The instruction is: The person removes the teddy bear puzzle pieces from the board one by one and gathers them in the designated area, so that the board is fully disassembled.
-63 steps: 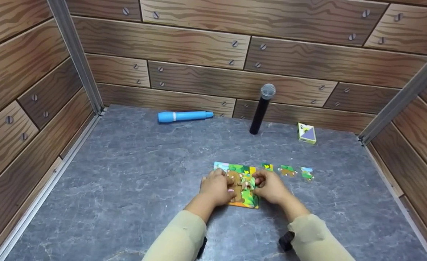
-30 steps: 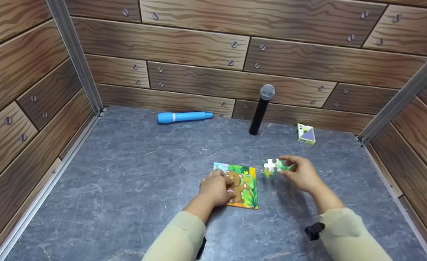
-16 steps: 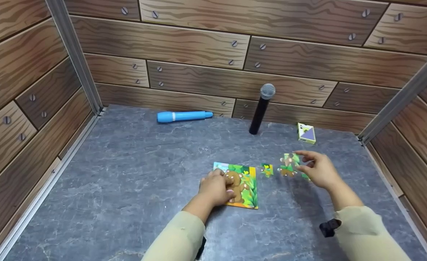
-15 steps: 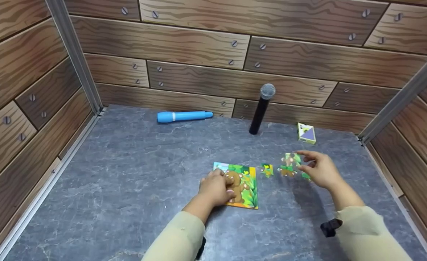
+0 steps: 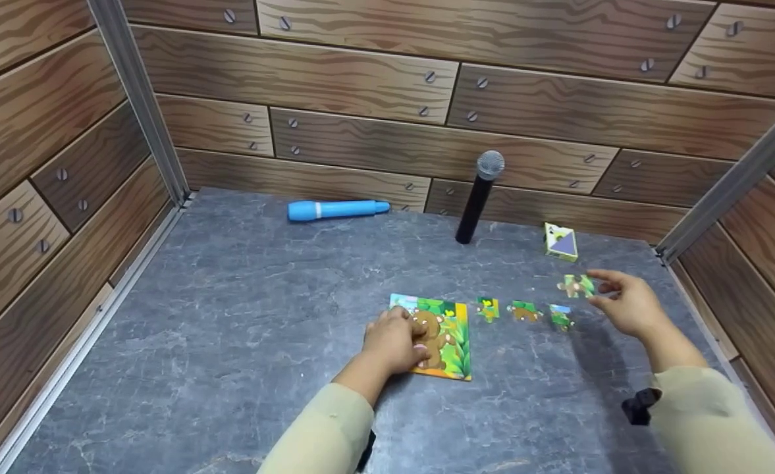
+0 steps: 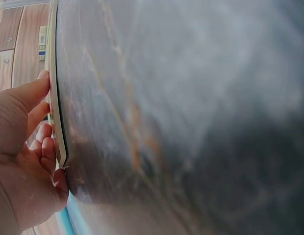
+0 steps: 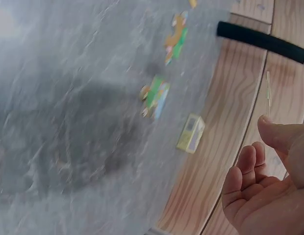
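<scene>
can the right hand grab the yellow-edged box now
Probably not yet: the right hand is near the yellow-edged box, but pinches a puzzle piece that likely needs setting down.

Gray tabletop (image 5: pixel 249 289), puzzle (image 5: pixel 446 342), 3 pieces (image 5: pixel 525 311), blue tube (image 5: pixel 339 209), microphone (image 5: pixel 473 209), box (image 5: pixel 561 243)

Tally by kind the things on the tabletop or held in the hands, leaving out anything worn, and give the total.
Loose jigsaw pieces: 4 (one held in the right hand)
Bear puzzle board: 1
Black microphone with silver head: 1
Blue stick with white band: 1
Small card box: 1
Total: 8
</scene>
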Demonstrator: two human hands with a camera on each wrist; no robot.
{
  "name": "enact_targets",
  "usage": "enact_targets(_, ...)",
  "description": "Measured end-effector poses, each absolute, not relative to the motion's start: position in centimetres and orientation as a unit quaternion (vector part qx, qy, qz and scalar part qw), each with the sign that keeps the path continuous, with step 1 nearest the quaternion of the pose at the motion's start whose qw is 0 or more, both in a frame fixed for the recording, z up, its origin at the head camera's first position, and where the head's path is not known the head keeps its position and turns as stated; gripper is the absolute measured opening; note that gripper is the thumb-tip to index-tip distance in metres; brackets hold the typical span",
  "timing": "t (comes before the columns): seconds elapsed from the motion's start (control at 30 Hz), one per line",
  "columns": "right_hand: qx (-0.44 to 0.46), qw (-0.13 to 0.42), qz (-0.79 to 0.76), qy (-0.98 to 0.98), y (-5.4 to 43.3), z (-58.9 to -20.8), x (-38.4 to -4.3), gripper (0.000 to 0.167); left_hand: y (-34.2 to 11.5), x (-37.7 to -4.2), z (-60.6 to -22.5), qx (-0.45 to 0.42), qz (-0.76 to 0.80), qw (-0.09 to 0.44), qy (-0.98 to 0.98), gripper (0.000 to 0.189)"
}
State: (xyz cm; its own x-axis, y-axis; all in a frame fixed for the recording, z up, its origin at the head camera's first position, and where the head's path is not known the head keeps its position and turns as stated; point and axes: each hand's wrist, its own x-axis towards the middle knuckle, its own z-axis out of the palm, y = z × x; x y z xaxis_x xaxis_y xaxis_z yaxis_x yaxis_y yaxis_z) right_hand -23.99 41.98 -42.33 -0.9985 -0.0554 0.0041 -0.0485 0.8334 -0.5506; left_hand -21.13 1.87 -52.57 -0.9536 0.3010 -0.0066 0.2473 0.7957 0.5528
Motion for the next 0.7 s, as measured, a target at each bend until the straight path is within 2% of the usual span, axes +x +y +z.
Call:
enact_targets(0.27,0.005,0.019,-0.298,0.954,44.2,-44.2,-24.2,0.054,1.5,-21.1,-52.7,0.135,0.278,0.05,0.95,0.041)
enact_targets(0.7,0.062,0.008,-0.291,0.955,47.0,-47.1,-24.3,0.051,1.8,-21.0,-52.3,0.143,0.286,0.05,0.946,0.041)
